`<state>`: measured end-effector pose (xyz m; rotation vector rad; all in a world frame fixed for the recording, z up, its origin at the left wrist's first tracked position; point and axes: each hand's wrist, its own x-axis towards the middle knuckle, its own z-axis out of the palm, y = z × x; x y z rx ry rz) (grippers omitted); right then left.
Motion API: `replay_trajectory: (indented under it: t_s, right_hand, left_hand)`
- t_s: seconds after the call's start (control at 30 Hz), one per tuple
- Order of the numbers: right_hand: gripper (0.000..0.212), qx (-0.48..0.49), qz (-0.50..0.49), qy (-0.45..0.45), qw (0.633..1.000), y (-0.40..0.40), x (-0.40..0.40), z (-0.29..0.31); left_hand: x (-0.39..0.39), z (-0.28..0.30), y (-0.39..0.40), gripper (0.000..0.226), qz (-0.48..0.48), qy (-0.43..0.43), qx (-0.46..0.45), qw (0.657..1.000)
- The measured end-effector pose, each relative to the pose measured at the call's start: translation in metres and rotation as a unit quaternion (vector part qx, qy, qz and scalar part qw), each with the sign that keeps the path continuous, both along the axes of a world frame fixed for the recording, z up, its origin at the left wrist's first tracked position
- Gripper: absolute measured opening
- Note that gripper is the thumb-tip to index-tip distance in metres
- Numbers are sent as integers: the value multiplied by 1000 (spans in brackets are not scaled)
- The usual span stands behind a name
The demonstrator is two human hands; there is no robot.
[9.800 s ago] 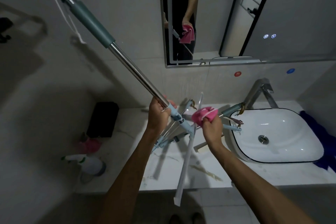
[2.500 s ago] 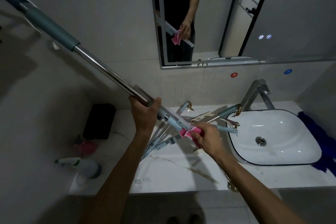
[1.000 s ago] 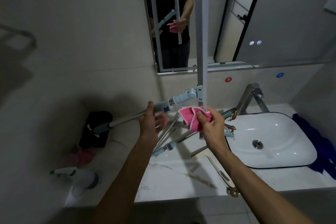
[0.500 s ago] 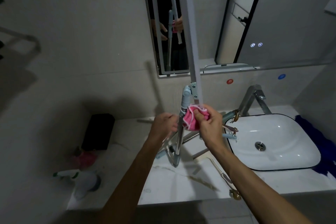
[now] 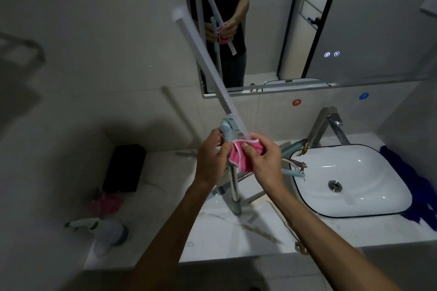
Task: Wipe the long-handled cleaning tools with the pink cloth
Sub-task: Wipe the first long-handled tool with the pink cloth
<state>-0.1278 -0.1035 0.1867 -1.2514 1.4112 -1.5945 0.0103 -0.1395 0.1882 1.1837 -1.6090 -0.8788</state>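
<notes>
Squeegee blade [image 5: 208, 66] slants up-left — pole [image 5: 233, 186] hangs down.

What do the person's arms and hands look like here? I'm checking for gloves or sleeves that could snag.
Both forearms are bare up to the frame edge: no sleeves, gloves, watch or rings show on the left hand or the right hand. The mirror shows a dark short-sleeved top.

Pink cloth [image 5: 243, 156] bunched around squeegee [image 5: 208, 66] joint; white blade tilted up-left, pole upright

Head view, looking down, hands [image 5: 238, 160] near
</notes>
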Motion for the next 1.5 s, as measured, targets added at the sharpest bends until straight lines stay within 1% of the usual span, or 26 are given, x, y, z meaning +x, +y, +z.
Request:
replay_trajectory:
  t_s: [0.03,0.17,0.27,0.3,0.33,0.4,0.47,0.6,0.7,0.87,0.97,1.07,1.1,1.17,1.23,1.27,1.3,1.33,1.43,1.5]
  right_hand:
    - [28,-2,-5,19,1000,-1,0,0]
    - [23,27,-12,79,996,-6,1,-6]
    - [35,39,-9,133,990,-7,0,-15]
    - [34,37,-5,146,989,-6,-1,-19]
    - [29,38,7,156,987,-5,-2,-25]
    - [22,71,44,173,981,-2,-3,-37]
    - [21,108,80,195,972,1,-5,-50]
    - [20,144,105,239,954,4,-8,-60]
    - [23,182,110,231,949,3,-9,-65]
    - [26,194,57,184,962,1,-9,-55]
    - [27,158,-6,141,977,0,-6,-44]
    - [18,89,-40,86,991,2,0,-28]
    - [15,69,-38,75,994,3,4,-20]
    - [12,36,1,49,998,3,12,-2]
    - [23,27,72,34,996,1,20,9]
    - [30,31,102,30,994,0,23,11]
    - [32,32,120,37,992,-2,25,10]
    - [29,28,122,57,991,-5,25,7]
    - [10,21,67,136,988,-8,20,-11]
    - [7,8,39,144,989,-8,16,-19]
  left_hand:
    - [1,-3,0,17,4,7,2,1000]
    - [3,-8,5,19,23,5,11,1000]
    - [6,-12,8,18,37,-2,-1,999]
    - [7,-14,7,16,37,3,-2,999]
    - [9,-14,7,14,38,6,-1,999]
    - [10,-15,6,15,48,8,-2,999]
    - [12,-17,7,16,59,8,-5,998]
    - [15,-17,7,18,76,3,-26,997]
    - [16,-11,3,18,73,-8,-46,996]
    - [21,-11,-2,13,86,-30,-69,993]
    - [22,-13,-3,13,108,-39,-70,991]
    - [18,-13,-2,13,99,-40,-79,991]
    - [17,-12,-2,13,92,-43,-78,992]
    - [15,-13,-2,13,69,-48,-65,994]
    - [12,-12,1,19,49,-53,-48,996]
    - [11,-11,3,22,41,-49,-43,997]
    - [12,-9,4,25,37,-44,-38,998]
    - [13,-10,5,26,34,-36,-32,998]
    - [17,-7,9,24,7,-37,-20,999]
    - [17,-8,11,27,-2,-59,-24,998]
